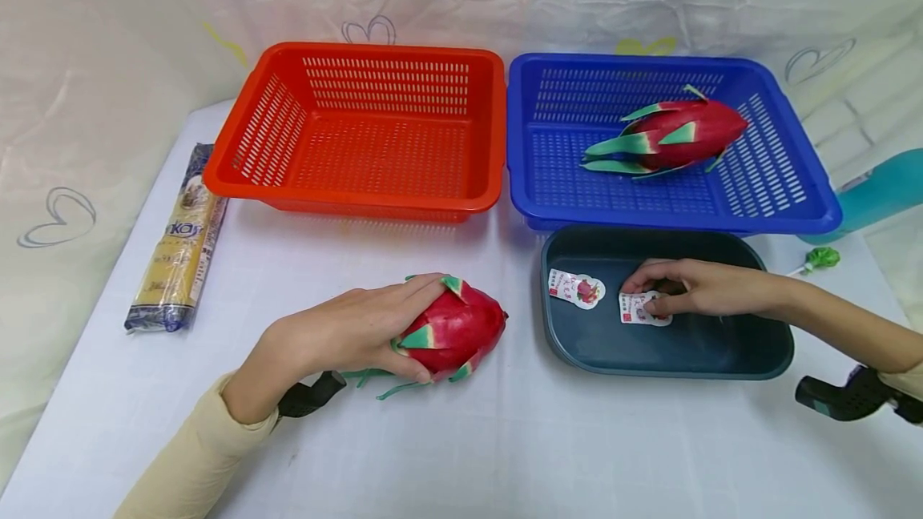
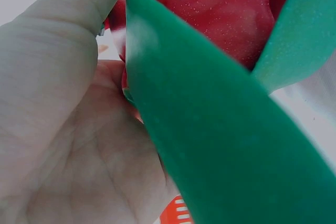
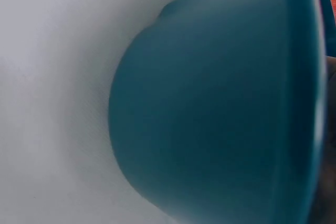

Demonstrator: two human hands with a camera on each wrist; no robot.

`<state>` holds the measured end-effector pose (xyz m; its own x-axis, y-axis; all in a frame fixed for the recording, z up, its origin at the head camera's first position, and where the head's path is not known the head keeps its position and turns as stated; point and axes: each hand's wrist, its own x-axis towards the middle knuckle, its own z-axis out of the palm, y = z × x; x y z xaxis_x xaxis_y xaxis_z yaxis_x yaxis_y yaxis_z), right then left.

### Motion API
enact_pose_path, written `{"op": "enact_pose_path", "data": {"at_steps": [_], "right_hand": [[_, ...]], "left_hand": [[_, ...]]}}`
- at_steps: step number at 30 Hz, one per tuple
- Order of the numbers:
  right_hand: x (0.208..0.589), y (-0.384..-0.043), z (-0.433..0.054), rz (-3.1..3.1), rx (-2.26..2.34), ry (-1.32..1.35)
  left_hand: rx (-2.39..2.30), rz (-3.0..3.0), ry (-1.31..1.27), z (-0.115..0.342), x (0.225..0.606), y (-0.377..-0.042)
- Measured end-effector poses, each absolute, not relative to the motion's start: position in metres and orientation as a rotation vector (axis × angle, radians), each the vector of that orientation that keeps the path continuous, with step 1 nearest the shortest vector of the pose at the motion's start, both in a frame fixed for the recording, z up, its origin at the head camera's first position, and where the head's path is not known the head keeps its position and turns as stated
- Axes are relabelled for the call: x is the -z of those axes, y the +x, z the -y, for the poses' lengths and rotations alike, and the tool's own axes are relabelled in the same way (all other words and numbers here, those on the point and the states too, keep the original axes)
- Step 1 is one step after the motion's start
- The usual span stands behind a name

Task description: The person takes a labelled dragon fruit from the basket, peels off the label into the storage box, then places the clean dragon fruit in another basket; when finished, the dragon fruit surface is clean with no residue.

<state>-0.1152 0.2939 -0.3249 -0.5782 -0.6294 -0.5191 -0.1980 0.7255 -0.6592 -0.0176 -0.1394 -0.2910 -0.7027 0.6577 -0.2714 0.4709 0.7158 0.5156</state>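
On the white table, my left hand (image 1: 349,331) grips a red dragon fruit (image 1: 469,328) with green scales, thumb on its near side. In the left wrist view, a green scale (image 2: 210,103) covers much of the fruit (image 2: 210,14), and the thumb and palm (image 2: 68,129) lie beside it. My right hand (image 1: 710,287) reaches into a dark teal tub (image 1: 649,357) and pinches a small printed label (image 1: 634,309). Another label (image 1: 575,288) lies at the tub's left end. The right wrist view shows mainly the tub's outer wall (image 3: 205,108); the fingers are hidden there.
Behind stand a red basket (image 1: 360,203) and a blue basket (image 1: 678,219) holding another dragon fruit (image 1: 692,134). A long yellow-and-blue package (image 1: 176,251) lies at left. At right are a turquoise bottle (image 1: 883,191) and a green-wrapped lollipop (image 1: 822,257).
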Motion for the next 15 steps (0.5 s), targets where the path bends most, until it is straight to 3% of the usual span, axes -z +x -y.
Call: {"op": "enact_pose_path", "data": {"at_steps": [15], "right_hand": [[0.3323, -0.1168, -0.2948, -2.178, 0.776, -0.685]], "left_hand": [[-0.570, -2.486, 0.895, 0.1401, 0.2918, -0.0181]]}}
